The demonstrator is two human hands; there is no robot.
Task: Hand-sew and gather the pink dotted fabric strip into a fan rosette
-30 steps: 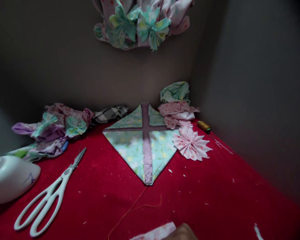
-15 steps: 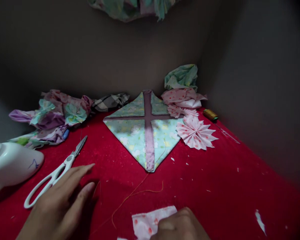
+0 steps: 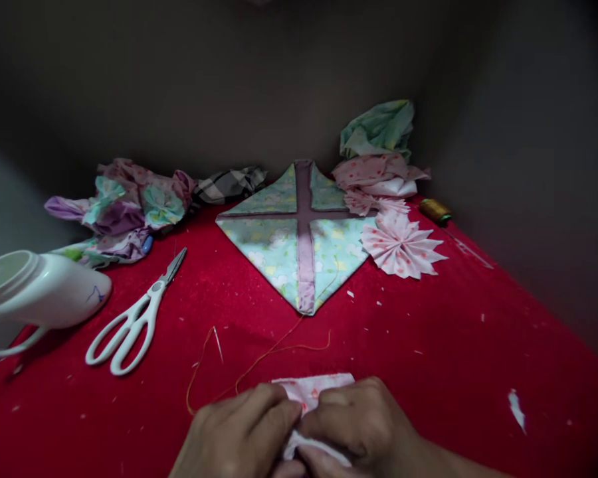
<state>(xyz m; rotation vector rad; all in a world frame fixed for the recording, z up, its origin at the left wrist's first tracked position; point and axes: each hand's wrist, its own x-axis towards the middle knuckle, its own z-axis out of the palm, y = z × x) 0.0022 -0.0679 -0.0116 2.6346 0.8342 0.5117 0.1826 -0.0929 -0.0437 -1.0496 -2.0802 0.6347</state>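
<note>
A pink dotted cloth strip [image 3: 315, 386] lies near the bottom centre, its near edge folded up and pinched. My left hand [image 3: 244, 425] grips its left side, fingers curled. On the right side my right hand [image 3: 359, 418] has its fingers closed on the same cloth. The fingertips nearly meet over it, and part of the cloth is hidden under them. Just left of the hands, a needle [image 3: 218, 344] with orange thread [image 3: 259, 357] rests on the red surface [image 3: 428, 398].
White scissors [image 3: 138, 317] and a white pitcher [image 3: 70, 289] are at the left. A diamond-shaped patterned cloth piece [image 3: 264, 255] lies ahead, a pleated pink rosette [image 3: 401, 244] at its right corner. Behind are crumpled cloths [image 3: 124, 199] and a thread spool [image 3: 434, 211].
My left hand has moved from beside the scissors to the pink cloth and taken hold of it. The needle and the scissors' handles now show fully. The view has shifted slightly.
</note>
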